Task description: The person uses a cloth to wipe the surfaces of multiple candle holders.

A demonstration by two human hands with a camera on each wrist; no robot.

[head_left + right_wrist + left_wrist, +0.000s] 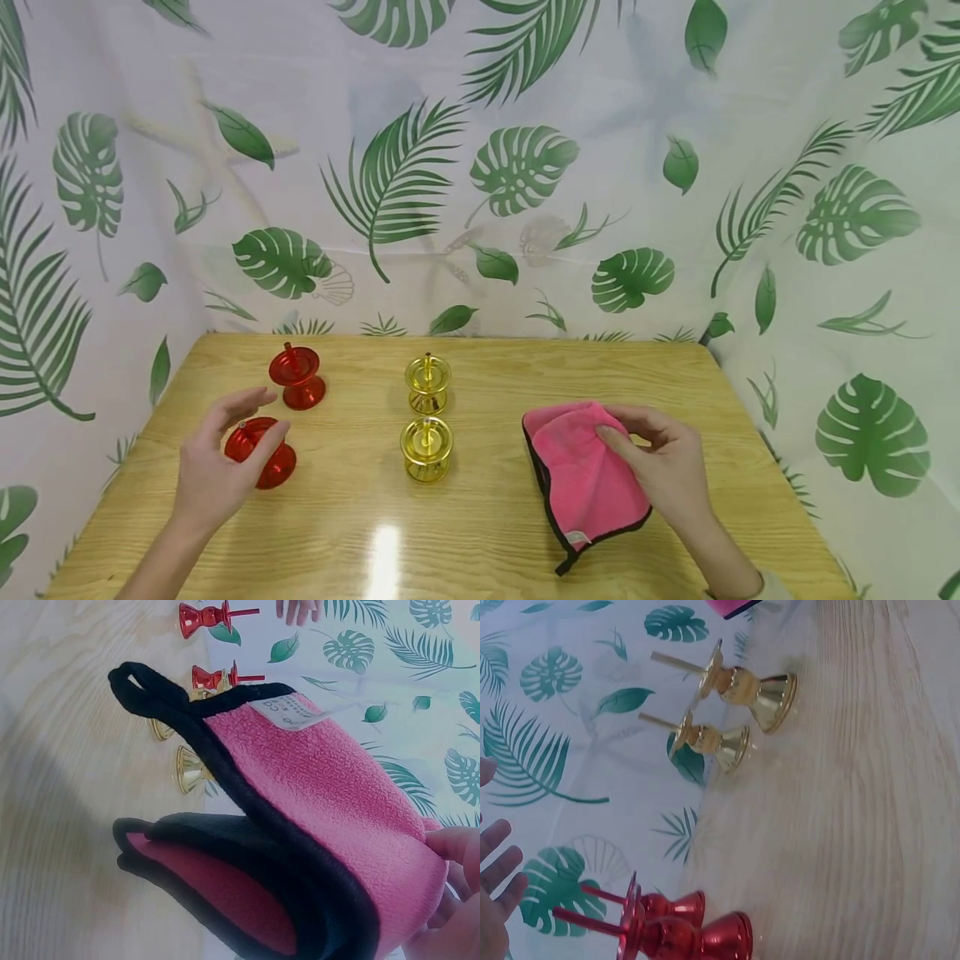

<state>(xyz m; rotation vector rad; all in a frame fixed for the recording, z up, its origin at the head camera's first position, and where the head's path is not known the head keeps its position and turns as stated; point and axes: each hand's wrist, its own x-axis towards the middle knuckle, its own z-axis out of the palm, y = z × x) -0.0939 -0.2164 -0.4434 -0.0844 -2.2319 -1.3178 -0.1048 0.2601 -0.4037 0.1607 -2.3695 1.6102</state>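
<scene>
The right hand (671, 467) pinches a folded pink plush cloth with black edging (588, 467) between thumb and fingers, over the right part of the light wood-grain desk (330, 525); a white label and a black loop show at the cloth's near corner. The left hand (213, 467), thumb and fingers spread apart with nothing in them, hovers by the nearer shiny red pedestal holder with a central spike (277, 473), clear of it in the left wrist view. A matching red holder (302, 385) stands upright just behind. Between the hands, two shiny gold spiked holders (426, 454) stand upright, one behind the other.
</scene>
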